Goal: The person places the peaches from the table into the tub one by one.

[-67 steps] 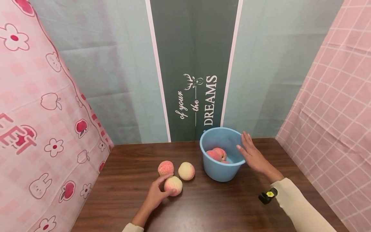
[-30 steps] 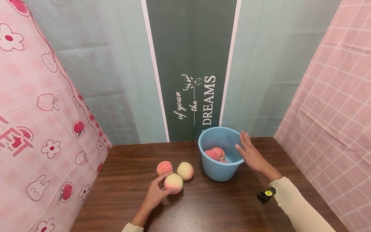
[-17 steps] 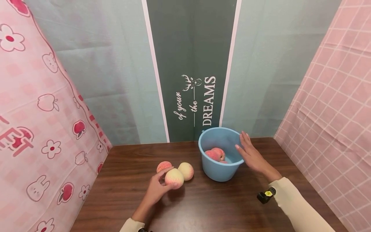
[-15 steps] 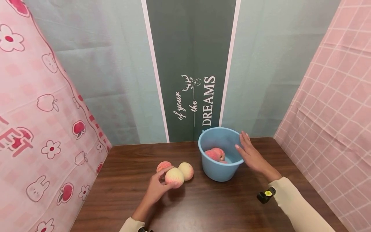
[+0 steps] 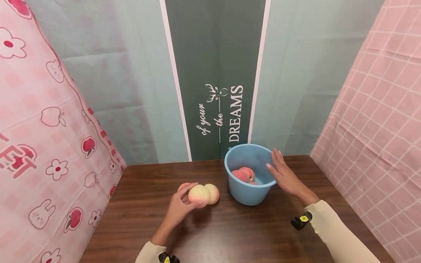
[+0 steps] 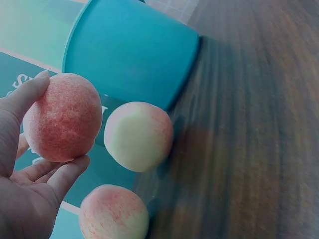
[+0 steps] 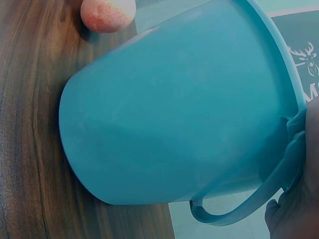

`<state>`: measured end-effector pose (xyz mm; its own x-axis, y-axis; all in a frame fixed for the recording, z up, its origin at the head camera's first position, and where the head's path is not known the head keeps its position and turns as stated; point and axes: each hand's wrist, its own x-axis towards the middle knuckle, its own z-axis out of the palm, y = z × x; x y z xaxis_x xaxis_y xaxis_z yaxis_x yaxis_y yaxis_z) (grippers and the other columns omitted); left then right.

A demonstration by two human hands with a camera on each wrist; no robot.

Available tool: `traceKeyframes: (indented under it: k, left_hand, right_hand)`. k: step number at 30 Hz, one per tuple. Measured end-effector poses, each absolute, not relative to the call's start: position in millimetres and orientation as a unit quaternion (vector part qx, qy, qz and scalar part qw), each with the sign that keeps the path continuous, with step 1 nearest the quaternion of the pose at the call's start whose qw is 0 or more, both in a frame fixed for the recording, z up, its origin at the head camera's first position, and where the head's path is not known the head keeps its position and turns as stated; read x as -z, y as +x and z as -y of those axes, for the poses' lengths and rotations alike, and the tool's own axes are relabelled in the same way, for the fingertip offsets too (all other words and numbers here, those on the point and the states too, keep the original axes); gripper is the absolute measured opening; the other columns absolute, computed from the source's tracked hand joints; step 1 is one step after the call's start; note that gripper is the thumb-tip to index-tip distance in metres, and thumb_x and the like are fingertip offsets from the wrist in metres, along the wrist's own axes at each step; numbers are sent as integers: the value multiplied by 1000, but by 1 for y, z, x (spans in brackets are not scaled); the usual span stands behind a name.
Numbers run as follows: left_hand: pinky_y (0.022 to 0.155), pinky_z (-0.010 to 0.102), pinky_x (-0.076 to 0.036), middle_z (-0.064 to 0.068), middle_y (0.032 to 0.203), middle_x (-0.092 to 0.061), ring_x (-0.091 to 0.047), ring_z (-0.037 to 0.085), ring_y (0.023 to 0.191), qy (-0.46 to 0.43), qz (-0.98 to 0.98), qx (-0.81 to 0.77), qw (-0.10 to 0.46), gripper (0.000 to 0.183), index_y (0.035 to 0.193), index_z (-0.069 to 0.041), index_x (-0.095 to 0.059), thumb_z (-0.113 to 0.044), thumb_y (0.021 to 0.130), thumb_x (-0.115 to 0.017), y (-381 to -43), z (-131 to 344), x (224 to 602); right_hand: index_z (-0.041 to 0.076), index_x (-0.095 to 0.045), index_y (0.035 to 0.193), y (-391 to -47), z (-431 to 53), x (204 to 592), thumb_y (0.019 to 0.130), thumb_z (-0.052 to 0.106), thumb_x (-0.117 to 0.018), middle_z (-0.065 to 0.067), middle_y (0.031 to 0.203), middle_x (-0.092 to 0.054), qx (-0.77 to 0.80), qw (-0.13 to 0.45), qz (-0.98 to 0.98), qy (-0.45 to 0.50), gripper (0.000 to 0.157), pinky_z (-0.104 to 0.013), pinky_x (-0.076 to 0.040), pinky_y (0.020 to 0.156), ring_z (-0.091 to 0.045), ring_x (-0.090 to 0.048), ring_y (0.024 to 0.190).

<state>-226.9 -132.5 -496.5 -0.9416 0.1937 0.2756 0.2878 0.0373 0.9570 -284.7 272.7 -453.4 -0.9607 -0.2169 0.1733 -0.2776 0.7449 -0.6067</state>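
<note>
My left hand (image 5: 177, 208) grips a pale yellow and pink peach (image 5: 198, 195), raised over the table with its shadow below. The left wrist view shows fingers and thumb round the red side of this held peach (image 6: 63, 118). Behind it sits a yellowish peach (image 5: 214, 194), partly covered. A redder peach (image 5: 184, 186) lies to the left, mostly hidden by my fingers. My right hand (image 5: 287, 177) rests at the right rim of a light blue bucket (image 5: 248, 193), fingers straight. Several pink peaches (image 5: 241, 175) lie inside the bucket.
The dark wood table (image 5: 236, 233) reaches back to a grey-green curtain (image 5: 131, 91) with a lettered dark strip. Pink cloths hang at left and right. The bucket's handle (image 7: 234, 214) hangs on its outer side in the right wrist view.
My left hand has lifted the peach off the table and moved it slightly away from me and right, now overlapping the yellowish peach. My right hand stays at the bucket's rim.
</note>
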Motion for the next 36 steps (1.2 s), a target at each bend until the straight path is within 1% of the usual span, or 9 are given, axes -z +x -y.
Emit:
traceKeyframes:
  k: [5,7,13,20,26,30,33,35,36]
  left_hand:
    - [80,34,-54,13,121,-55,-60,25,101,-166,747,642,48,59,124,-9,-60,-11,70,-84,-230,128,483]
    - [80,33,-54,11,121,-58,-59,25,102,-170,755,631,51,59,124,-11,-60,-13,70,-84,-231,126,477]
    - [82,30,-53,4,122,-60,-58,25,105,-167,769,615,48,57,124,-18,-60,-16,72,-83,-236,117,462]
    - [84,37,-53,3,126,-59,-56,26,110,-165,765,621,39,56,125,-20,-60,-15,73,-82,-241,107,450]
    - [83,39,-52,0,125,-60,-55,25,109,-162,772,612,49,55,125,-21,-60,-18,74,-82,-246,104,452]
    - [83,40,-53,-3,123,-60,-56,21,106,-157,776,608,65,58,124,-27,-60,-27,71,-84,-257,102,463]
    - [85,41,-52,-11,123,-59,-56,16,107,-150,795,583,77,59,123,-38,-59,-40,69,-83,-264,100,470]
    - [87,43,-48,-16,122,-59,-56,12,107,-146,812,558,84,59,122,-42,-57,-47,68,-81,-267,98,470]
    - [86,44,-49,-16,122,-58,-56,13,108,-148,813,557,82,60,123,-42,-57,-48,68,-80,-268,97,469]
  right_hand:
    - [13,1,151,-284,-271,453,100,47,-34,1,156,13,-327,48,934,132,70,-63,-5,107,-22,17,141]
    - [12,0,151,-284,-271,453,100,46,-34,0,157,12,-324,51,935,132,70,-63,-5,108,-23,16,141]
    - [11,0,151,-285,-272,452,100,46,-34,0,157,12,-324,51,935,133,70,-63,-5,108,-23,16,141]
    - [13,1,151,-288,-274,451,100,47,-33,2,156,13,-321,47,936,132,70,-63,-5,108,-21,16,141]
    - [14,1,151,-290,-274,451,100,47,-33,2,156,13,-319,44,937,134,70,-63,-6,108,-21,17,141]
    - [14,2,151,-291,-273,449,100,47,-33,3,156,13,-317,42,938,134,70,-63,-6,107,-21,17,141]
    - [14,2,151,-292,-273,448,100,47,-34,3,156,14,-318,42,938,135,70,-64,-6,107,-21,17,141]
    - [15,2,151,-292,-273,448,100,46,-34,3,156,14,-319,42,937,134,70,-64,-6,107,-21,17,141]
    - [15,2,151,-292,-273,448,100,47,-34,3,156,14,-320,42,937,133,69,-64,-6,107,-21,17,141]
